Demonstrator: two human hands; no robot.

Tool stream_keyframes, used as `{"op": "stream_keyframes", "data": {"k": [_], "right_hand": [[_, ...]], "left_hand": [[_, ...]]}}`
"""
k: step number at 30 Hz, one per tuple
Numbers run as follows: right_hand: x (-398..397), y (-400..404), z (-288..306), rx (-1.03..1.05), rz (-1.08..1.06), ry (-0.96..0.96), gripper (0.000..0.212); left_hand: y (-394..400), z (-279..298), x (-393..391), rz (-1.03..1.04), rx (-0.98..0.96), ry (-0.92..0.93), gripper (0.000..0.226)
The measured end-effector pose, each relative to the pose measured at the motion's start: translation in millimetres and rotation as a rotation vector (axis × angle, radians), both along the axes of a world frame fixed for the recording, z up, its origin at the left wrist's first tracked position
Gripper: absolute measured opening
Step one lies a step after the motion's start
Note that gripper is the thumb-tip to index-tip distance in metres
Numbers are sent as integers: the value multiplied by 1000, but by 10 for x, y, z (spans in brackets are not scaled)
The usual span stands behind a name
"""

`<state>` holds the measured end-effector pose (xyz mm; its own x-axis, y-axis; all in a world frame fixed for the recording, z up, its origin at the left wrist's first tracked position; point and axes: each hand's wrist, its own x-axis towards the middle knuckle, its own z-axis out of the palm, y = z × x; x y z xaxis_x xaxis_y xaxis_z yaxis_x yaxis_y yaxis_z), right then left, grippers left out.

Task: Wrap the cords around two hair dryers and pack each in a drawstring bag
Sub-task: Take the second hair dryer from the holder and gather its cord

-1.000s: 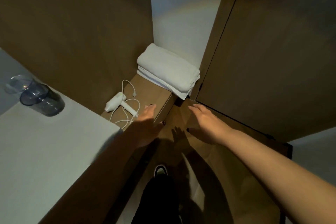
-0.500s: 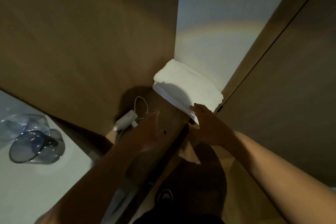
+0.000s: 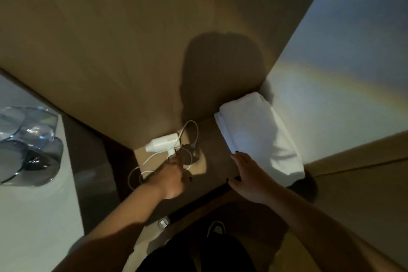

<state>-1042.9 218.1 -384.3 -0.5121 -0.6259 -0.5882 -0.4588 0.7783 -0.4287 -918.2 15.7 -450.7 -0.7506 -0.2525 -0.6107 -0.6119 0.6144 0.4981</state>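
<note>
A wooden shelf sits low in a corner between brown panels, and everything here is placed relative to it. At its back right lies a stack of folded white towels. At its left end lies a white hair dryer on its side, its white cord trailing in loose loops over the shelf's left front corner. To the left of the shelf, a pale desk carries clear glass cups.

The left hand reaches over the shelf's front edge, fingers curled down onto the dryer's handle; whether they have closed on it cannot be told. The right hand hovers spread and empty above the shelf's front right, just beside the towels.

Likely risk: lifting the dryer with the cord still loose could snag a loop on the shelf corner, or swing the plug.
</note>
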Motion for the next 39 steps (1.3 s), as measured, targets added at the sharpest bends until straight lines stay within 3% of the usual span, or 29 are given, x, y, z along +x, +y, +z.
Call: {"op": "stream_keyframes", "data": {"k": [4, 9, 11, 13, 14, 18, 20, 25, 29, 31, 35, 39], "right_hand": [[-198, -158, -270, 34, 50, -35, 73], [-229, -444, -888, -21, -146, -124, 65], [-153, -584, -1150, -49, -229, -141, 58], [-68, -705, -1404, -46, -169, -80, 62], [-32, -757, -1499, -43, -108, -18, 66], [11, -881, -1899, -78, -8, 119, 77], [-12, -908, -2069, -59, -7, 116, 78], [-61, -882, -2452, -55, -63, 110, 79], [13, -864, -2608, -63, -120, 103, 83], [40, -851, -2652, -70, -127, 87, 83], [66, -796, -2578, -34, -106, 59, 83], [140, -728, -2249, -45, -112, 30, 85]], "left_hand": [[-121, -286, -108, 190, 41, -20, 68], [-115, -1161, 96, 647, 219, 50, 115], [-84, -1426, 177, 753, 235, -29, 103], [-75, -1644, 222, 735, 133, -108, 74], [-74, -1762, 214, 737, 104, -85, 75], [-123, -2201, 97, 824, 104, 53, 119], [-134, -2373, 15, 885, 93, 48, 126], [-149, -2793, -180, 867, -37, 51, 111], [-170, -3030, -261, 750, -177, -8, 72], [-200, -3108, -272, 701, -233, -30, 67], [-214, -2987, -384, 761, -51, -26, 83], [-236, -2563, -458, 771, -22, 19, 68]]}}
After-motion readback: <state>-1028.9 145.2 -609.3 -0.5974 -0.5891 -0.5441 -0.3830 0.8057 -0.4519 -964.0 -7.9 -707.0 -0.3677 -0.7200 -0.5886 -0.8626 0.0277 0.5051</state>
